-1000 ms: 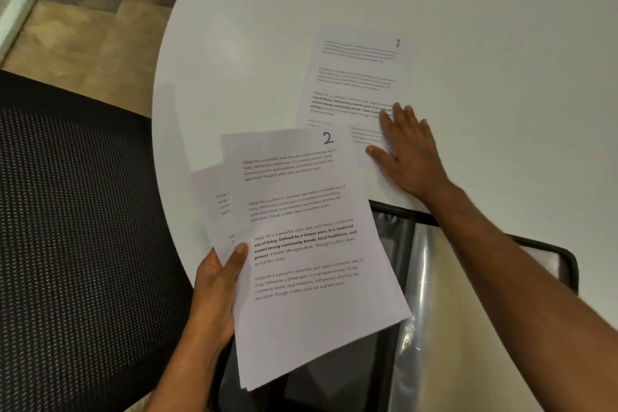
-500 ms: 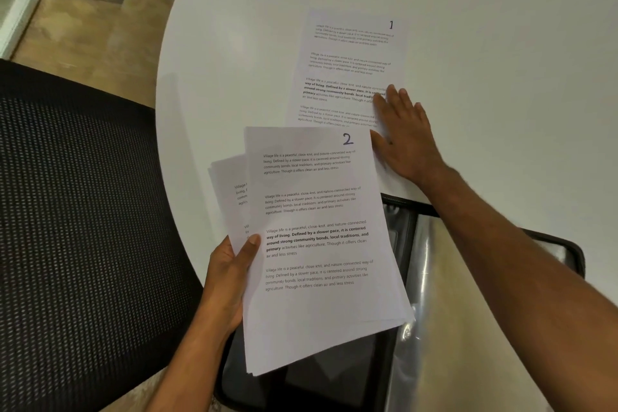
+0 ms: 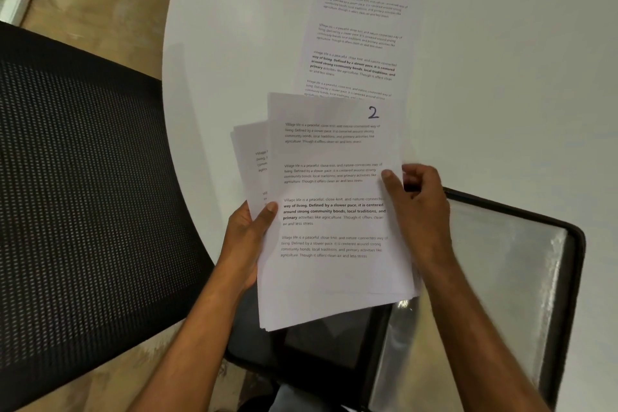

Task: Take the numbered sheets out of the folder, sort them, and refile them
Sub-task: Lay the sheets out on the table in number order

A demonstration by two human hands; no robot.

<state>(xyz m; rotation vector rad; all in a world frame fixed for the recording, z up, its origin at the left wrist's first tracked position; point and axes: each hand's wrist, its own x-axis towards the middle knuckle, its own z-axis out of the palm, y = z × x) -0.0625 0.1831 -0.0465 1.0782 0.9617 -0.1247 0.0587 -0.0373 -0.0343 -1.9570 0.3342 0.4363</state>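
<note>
Hands share the white stack of printed sheets (image 3: pixel 334 227), page 2 on top: left hand (image 3: pixel 247 237) grips its left edge, right hand (image 3: pixel 418 207) pinches the right edge, seemingly the top sheet. Sheet 1 (image 3: pixel 361 40) lies flat on the round white table (image 3: pixel 501 77), bare tabletop beyond it; the open black folder (image 3: pixel 515 264) sits at the near rim.

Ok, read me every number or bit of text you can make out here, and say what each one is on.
"1": handwritten, top right of the sheet on the table.
"2": handwritten, top right of the top sheet of the held stack.
"way of living. Defined by a slower pace, it is centered": bold, same sheet.
Remaining print: too small.
</note>
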